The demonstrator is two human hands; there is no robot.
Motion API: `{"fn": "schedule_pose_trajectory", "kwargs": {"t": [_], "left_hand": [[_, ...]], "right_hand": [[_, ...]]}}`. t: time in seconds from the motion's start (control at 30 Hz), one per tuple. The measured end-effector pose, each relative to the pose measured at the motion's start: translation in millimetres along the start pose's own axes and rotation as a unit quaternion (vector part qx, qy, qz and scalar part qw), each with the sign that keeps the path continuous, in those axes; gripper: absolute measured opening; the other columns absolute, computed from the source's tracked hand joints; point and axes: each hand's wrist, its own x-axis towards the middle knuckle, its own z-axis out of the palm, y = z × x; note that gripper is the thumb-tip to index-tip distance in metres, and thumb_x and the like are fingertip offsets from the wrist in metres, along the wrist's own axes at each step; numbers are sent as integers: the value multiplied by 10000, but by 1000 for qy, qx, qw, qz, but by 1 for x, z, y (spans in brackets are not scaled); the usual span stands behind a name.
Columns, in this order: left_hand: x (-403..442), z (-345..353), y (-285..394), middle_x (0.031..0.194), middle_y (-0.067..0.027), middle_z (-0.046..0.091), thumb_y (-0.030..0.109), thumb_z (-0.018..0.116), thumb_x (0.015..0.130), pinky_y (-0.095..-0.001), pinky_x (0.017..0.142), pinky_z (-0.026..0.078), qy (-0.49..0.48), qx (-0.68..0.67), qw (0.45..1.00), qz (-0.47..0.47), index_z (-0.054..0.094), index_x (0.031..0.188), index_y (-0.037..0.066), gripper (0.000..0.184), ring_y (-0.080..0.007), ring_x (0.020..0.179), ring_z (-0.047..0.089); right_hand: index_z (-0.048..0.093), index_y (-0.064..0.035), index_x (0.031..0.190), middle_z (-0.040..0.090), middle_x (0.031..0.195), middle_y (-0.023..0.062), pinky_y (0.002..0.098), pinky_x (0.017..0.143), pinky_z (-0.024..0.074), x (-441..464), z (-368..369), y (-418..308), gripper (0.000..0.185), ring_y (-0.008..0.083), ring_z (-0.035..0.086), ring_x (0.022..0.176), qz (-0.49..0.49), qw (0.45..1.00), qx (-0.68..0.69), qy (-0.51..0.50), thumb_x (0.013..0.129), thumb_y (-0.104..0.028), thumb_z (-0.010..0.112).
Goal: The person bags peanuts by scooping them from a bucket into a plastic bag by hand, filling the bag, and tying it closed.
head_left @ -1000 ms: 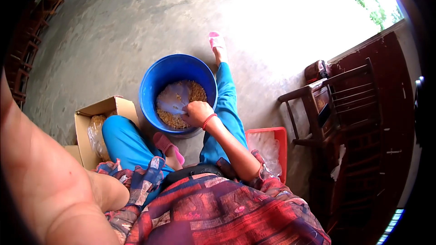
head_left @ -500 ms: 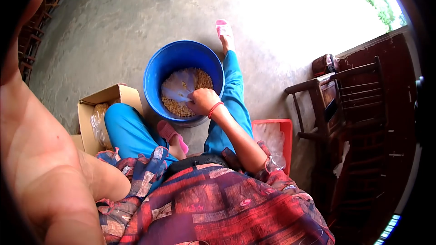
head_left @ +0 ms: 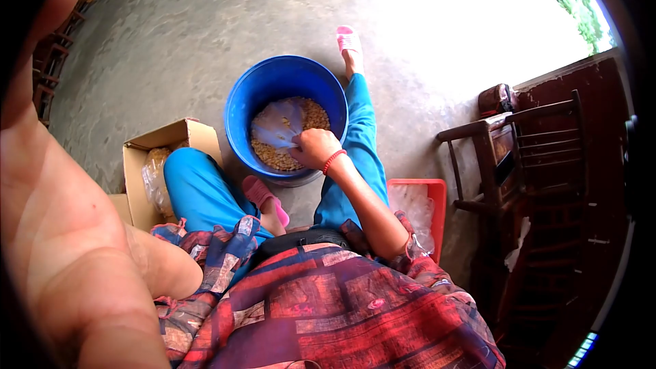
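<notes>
My right hand [head_left: 316, 148], with a red beaded bracelet at the wrist, pinches the edge of a clear plastic bag [head_left: 275, 123]. The bag lies inside a deep blue bucket [head_left: 234, 106], on top of many small yellowish pieces [head_left: 316, 116] that look like kernels; a few show on or through the film. Large and close to the camera at the left, my left hand [head_left: 61, 198] is raised with its palm showing. One finger stretches up at the top left, and the other fingers are cut off by the frame. I see nothing held in it.
Left of the bucket stands an open cardboard box [head_left: 140, 195] with a filled clear bag [head_left: 156, 178] inside. A red crate [head_left: 439, 215] holding clear plastic bags is on the right. Beyond it is a dark wooden chair [head_left: 488, 157]. My legs flank the bucket on the concrete floor.
The whole view has shifted slightly, so the bucket and box appear a little further right. My right hand keeps its pinch on the plastic bag, and my left hand stays raised.
</notes>
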Motion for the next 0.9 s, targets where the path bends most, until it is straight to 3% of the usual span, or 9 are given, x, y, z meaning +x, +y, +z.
{"fn": "schedule_pose_trajectory", "kwargs": {"t": [0.1,0.27,0.63,0.77,0.83,0.87,0.9], "left_hand": [[-1,2,1,1252,-166,519,71,526,830,-333,825,459,9,-3,1000,1,461,1290,21,467,-260,1100,528],[-3,6,7,1245,-159,528,57,533,825,-324,817,462,50,-25,998,10,466,1289,27,469,-250,1091,536],[-24,29,68,1230,-142,546,27,550,815,-303,799,469,268,-207,937,87,476,1287,40,478,-228,1071,554],[-31,68,74,1224,-136,553,16,556,811,-295,792,472,189,-271,944,-2,480,1286,45,482,-221,1063,560],[-43,103,66,1182,-114,584,-19,595,778,-303,771,470,70,-284,950,-106,506,1268,82,508,-202,1015,577],[-52,121,62,1232,-64,566,-6,601,793,-285,820,452,-11,-285,947,-147,496,1298,103,527,-163,1086,551],[-65,145,54,1223,-77,569,2,600,781,-307,828,453,-72,-290,939,-172,474,1314,93,555,-190,1100,547]], "right_hand": [[688,-92,886,642,749,171,448,688,518,4,8,7,323,340,640,747,-11,1000,-24,-2,795,-372,556],[683,-86,870,643,748,170,448,690,517,2,5,5,319,341,640,746,-12,1000,-18,-2,793,-370,557],[678,-92,853,636,735,179,455,673,516,2,7,6,297,347,637,734,-15,1000,-14,9,787,-353,554],[676,-93,861,637,735,177,457,671,518,0,7,5,295,347,638,735,-17,999,-1,28,785,-352,557],[674,-92,858,637,736,177,456,671,519,-1,3,2,293,347,639,736,-18,999,4,34,784,-351,558],[674,-80,844,643,748,183,454,688,523,-2,0,1,276,347,643,744,-22,999,3,25,776,-319,555],[675,-67,831,649,761,189,452,705,527,-2,-2,0,261,347,648,752,-26,1000,2,15,768,-288,551]]}}
